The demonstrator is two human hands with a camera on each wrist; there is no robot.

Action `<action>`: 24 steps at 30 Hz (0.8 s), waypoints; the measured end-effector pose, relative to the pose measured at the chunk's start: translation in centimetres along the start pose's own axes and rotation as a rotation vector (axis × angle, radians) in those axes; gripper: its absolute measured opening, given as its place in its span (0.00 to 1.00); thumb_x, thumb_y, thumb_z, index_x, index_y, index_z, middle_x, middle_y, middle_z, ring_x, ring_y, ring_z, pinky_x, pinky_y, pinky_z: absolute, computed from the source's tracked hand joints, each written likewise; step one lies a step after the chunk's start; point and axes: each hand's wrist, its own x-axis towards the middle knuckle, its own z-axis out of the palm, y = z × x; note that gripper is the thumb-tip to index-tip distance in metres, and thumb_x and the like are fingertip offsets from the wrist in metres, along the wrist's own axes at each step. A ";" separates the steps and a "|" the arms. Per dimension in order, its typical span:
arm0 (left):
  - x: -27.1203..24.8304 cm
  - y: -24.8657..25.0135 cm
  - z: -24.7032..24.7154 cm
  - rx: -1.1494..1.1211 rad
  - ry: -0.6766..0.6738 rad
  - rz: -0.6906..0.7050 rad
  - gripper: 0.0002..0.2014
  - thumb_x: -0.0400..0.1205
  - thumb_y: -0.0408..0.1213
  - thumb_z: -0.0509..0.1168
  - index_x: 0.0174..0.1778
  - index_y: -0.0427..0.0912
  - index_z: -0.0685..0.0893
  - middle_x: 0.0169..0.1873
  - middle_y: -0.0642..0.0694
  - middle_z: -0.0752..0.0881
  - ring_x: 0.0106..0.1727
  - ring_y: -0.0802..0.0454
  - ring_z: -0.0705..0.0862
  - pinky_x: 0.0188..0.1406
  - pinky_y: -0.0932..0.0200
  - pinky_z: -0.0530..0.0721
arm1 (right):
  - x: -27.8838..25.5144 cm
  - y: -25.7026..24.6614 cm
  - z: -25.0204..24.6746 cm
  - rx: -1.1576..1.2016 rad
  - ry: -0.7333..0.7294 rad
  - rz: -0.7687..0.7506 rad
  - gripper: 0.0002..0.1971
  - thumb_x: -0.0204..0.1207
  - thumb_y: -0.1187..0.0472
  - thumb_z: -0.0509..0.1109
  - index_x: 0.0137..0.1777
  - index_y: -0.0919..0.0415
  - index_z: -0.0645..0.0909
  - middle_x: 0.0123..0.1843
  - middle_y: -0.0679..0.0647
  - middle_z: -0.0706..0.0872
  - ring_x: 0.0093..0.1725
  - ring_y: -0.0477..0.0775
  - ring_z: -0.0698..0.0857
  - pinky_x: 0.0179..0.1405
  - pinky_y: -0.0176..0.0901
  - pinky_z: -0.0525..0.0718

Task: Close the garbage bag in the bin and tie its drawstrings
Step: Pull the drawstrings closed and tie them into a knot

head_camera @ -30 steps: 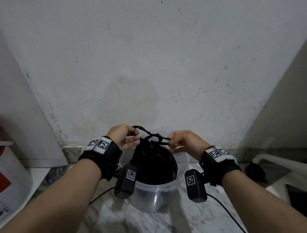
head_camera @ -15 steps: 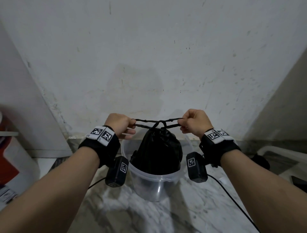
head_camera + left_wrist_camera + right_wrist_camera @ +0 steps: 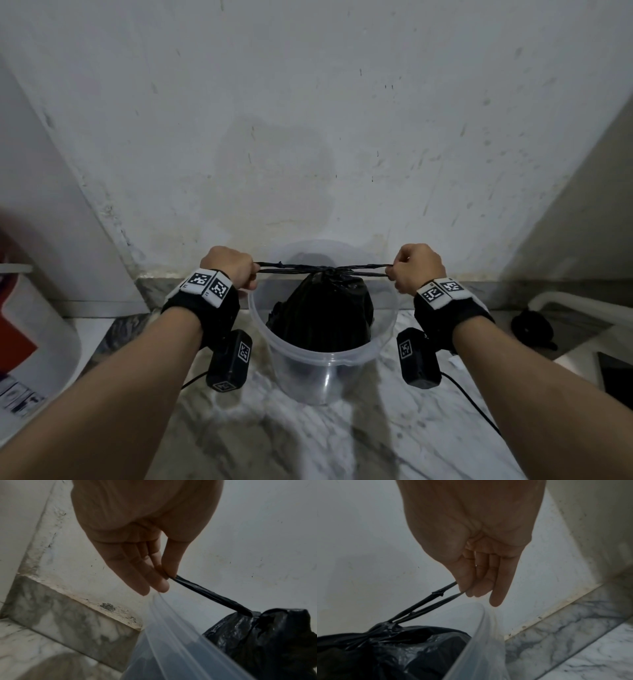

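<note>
With my left hand (image 3: 230, 265) and right hand (image 3: 415, 267) pinching the taut drawstrings (image 3: 363, 269) above the black garbage bag (image 3: 320, 315) in the clear bin (image 3: 322, 373), overpulling could snap them.

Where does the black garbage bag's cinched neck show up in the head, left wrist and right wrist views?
Head: the garbage bag's cinched neck sits centre frame, between the left hand and right hand.
Left wrist: cinched neck at lower right.
Right wrist: cinched neck at lower left.
Shared landmark: the clear bin's rim beside the bag.
</note>
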 end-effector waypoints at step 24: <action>-1.0 -4.2 -2.1 0.066 -0.366 -0.006 0.15 0.73 0.41 0.74 0.51 0.36 0.83 0.42 0.39 0.86 0.41 0.44 0.84 0.41 0.49 0.87 | -1.3 2.2 -3.2 0.132 -0.538 0.205 0.27 0.68 0.54 0.80 0.65 0.53 0.75 0.55 0.57 0.84 0.47 0.57 0.84 0.41 0.50 0.84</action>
